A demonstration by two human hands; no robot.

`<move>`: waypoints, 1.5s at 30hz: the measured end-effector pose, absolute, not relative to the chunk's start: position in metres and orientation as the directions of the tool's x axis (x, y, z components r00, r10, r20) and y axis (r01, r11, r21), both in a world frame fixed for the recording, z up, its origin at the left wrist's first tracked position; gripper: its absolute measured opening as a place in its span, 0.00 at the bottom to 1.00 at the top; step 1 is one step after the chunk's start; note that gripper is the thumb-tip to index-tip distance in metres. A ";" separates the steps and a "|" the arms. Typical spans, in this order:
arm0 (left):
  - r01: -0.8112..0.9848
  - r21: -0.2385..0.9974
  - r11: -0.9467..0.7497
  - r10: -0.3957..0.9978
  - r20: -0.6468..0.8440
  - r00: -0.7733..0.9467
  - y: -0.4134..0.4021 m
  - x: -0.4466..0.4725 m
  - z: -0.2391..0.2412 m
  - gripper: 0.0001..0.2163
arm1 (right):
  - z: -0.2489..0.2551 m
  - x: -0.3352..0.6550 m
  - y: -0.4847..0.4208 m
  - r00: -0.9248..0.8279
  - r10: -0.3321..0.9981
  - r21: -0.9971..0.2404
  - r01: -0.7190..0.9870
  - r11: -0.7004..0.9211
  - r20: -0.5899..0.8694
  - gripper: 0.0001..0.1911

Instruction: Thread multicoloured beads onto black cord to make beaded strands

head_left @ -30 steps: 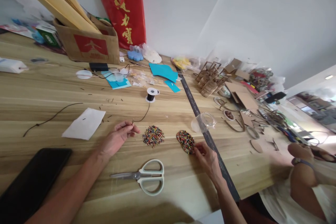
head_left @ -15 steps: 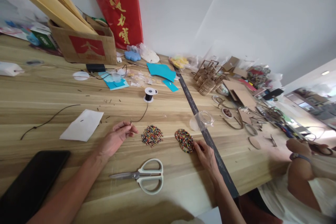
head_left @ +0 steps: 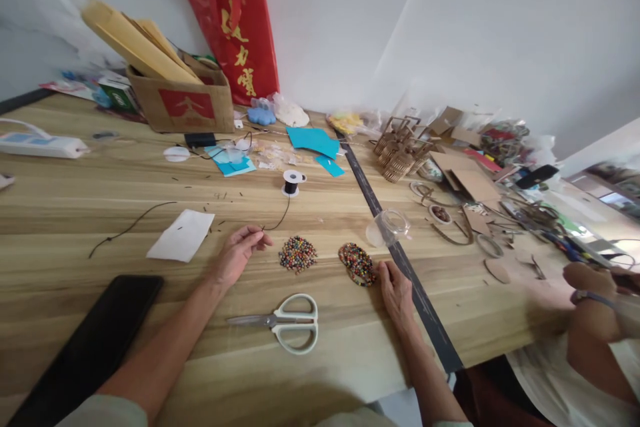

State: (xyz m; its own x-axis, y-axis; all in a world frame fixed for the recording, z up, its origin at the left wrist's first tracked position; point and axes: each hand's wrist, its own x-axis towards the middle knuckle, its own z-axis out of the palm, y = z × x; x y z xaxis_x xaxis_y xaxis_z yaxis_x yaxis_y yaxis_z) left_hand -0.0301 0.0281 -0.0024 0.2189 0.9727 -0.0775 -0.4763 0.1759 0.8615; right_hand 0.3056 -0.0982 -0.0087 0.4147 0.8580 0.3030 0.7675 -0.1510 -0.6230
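Observation:
Black cord (head_left: 285,215) runs from a small white spool (head_left: 291,183) to my left hand (head_left: 239,252), whose thumb and forefinger pinch it near its end. Just right of those fingertips lies a loose pile of multicoloured beads (head_left: 298,254). Farther right is a coil of strung multicoloured beads (head_left: 357,264). My right hand (head_left: 397,290) rests on the table beside this coil, fingers curled together, with a narrow gap to the beads; nothing shows in its grip. Scissors (head_left: 280,323) with pale handles lie between my forearms, blades pointing left.
A white paper (head_left: 181,235), a knotted black cord (head_left: 125,230) and a dark phone (head_left: 95,347) lie at left. Behind stand a cardboard box (head_left: 183,103) and a red bag (head_left: 245,40). Small woven baskets (head_left: 400,150) stand back right; another person's arm (head_left: 593,320) is at far right.
The view has shifted slightly, so most things sit farther right. My right fingertips, at the bead coil's edge before, are now a little off it. My left hand keeps its pinch on the cord.

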 end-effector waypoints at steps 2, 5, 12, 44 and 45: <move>-0.453 0.883 0.125 0.986 -0.060 0.156 0.028 -0.029 -0.002 0.10 | -0.005 0.302 -0.100 0.452 0.817 -0.648 0.750 -0.132 0.358 0.25; -0.395 0.914 0.095 0.991 -0.051 0.120 0.028 -0.027 -0.003 0.11 | 0.005 0.288 -0.101 0.378 0.797 -0.646 0.763 0.020 0.471 0.18; -0.222 0.975 0.024 0.989 0.009 0.146 0.024 -0.023 -0.002 0.12 | 0.023 0.230 -0.052 -0.246 0.862 -0.538 0.697 0.474 0.442 0.21; 0.322 0.937 -0.132 0.991 0.122 0.050 0.012 -0.001 0.008 0.07 | -0.010 0.194 0.011 -0.621 0.653 -0.532 0.409 0.741 0.433 0.16; 0.328 0.935 -0.135 0.991 0.125 0.051 0.012 -0.001 0.007 0.07 | -0.011 0.194 0.011 -0.619 0.652 -0.536 0.404 0.742 0.437 0.16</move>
